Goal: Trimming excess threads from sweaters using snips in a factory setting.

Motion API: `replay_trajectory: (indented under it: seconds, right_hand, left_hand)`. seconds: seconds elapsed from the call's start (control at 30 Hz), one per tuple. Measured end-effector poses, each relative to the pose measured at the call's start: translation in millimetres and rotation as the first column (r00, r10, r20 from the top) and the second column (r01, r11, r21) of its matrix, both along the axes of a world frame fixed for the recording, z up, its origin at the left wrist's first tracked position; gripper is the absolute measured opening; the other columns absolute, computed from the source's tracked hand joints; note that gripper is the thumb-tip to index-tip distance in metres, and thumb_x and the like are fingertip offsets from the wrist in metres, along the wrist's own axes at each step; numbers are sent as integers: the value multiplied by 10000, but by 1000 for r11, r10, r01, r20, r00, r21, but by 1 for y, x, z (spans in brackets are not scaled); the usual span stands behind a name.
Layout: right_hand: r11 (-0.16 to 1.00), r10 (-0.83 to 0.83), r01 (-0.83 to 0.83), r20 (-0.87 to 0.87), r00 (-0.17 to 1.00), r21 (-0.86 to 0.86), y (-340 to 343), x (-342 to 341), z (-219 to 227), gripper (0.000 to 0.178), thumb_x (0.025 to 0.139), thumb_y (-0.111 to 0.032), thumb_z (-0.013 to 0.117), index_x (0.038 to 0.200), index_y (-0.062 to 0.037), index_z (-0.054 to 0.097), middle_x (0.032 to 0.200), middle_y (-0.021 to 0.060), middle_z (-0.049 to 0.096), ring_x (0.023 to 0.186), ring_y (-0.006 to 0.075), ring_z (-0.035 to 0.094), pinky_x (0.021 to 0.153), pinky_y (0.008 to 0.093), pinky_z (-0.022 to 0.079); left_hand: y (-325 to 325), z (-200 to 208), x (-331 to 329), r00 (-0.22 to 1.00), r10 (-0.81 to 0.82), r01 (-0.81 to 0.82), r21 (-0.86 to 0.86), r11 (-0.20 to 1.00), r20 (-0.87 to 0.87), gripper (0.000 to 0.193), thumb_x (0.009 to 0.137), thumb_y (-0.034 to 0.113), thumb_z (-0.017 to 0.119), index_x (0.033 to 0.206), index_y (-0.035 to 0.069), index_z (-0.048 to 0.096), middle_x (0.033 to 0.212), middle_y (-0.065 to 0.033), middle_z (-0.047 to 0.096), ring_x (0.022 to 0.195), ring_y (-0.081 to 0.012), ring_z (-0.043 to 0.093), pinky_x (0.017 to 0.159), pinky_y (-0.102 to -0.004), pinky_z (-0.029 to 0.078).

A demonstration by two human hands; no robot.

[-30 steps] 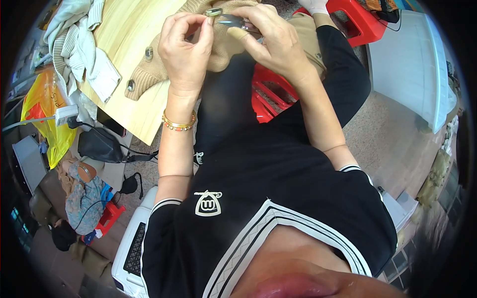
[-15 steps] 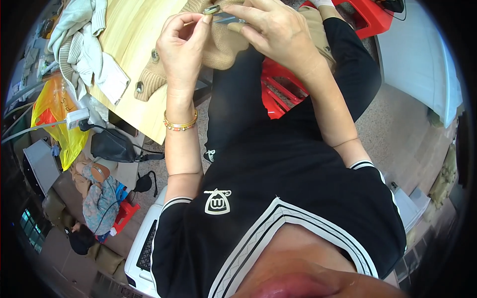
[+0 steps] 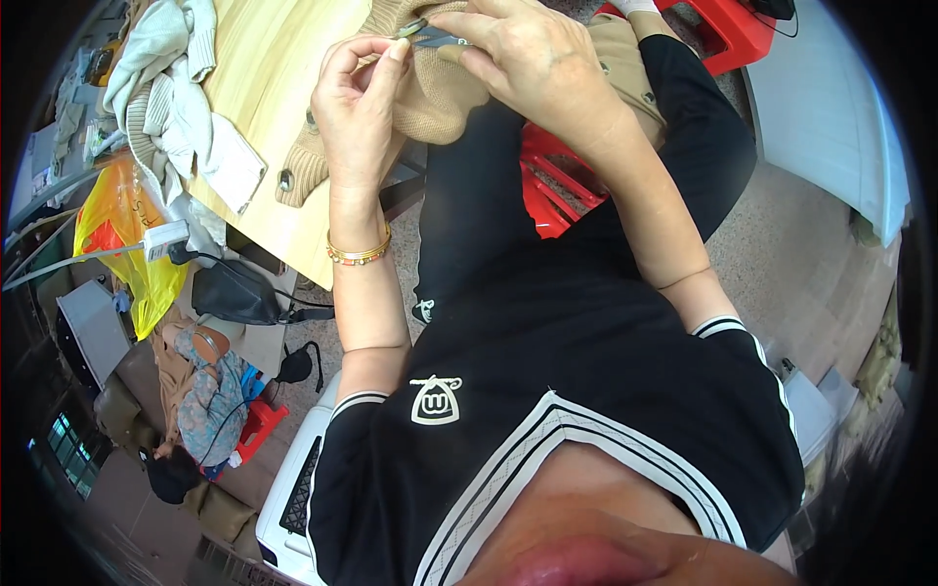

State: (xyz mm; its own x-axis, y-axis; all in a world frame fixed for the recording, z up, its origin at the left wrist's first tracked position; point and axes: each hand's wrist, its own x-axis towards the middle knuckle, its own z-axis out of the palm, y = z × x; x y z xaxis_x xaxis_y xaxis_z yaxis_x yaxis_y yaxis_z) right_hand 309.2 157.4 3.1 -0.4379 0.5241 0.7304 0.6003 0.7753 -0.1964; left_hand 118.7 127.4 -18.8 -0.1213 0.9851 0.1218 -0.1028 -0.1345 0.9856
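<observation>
The left hand (image 3: pixel 356 105) pinches a button (image 3: pixel 411 28).

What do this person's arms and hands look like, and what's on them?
The person's arms are bare below short black sleeves edged in white with dark stripes. Gold-coloured bracelets, one with small coloured beads, circle the arm near the left hand. The right hand has no bracelet, but its thumb wears what looks like a tan cover.

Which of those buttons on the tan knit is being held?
The highest button in view, seen nearly edge-on and pinched by the left hand; the other visible buttons sit clear of the fingertips.
</observation>
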Motion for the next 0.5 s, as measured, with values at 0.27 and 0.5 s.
replay_trajectory:
  seconds: [0.27, 0.5]
  right_hand:
    - [994, 42, -54, -127, 991, -90, -13, -7, 14, 245, 898, -171, 703, 1091, -23, 679, 898, 75, 661, 766, 242, 660, 676, 350, 531]
    - [983, -110, 109, 1, 994, -148, -10, -11, -8, 232, 803, -178, 758, 1020, -105, 725, 897, 38, 651, 898, 223, 689, 667, 379, 558]
  left_hand:
    - [-10, -10, -1, 983, 81, -64, 106, 992, -162, 109, 912, 76, 754, 954, -8, 697, 1081, -44, 603, 906, -92, 631, 822, -230, 539]
    - [-10, -9, 8, 972, 129, -102, 144, 984, -195, 115, 901, 75, 763, 945, -8, 698, 1087, -48, 582, 906, -99, 625, 802, -243, 539]
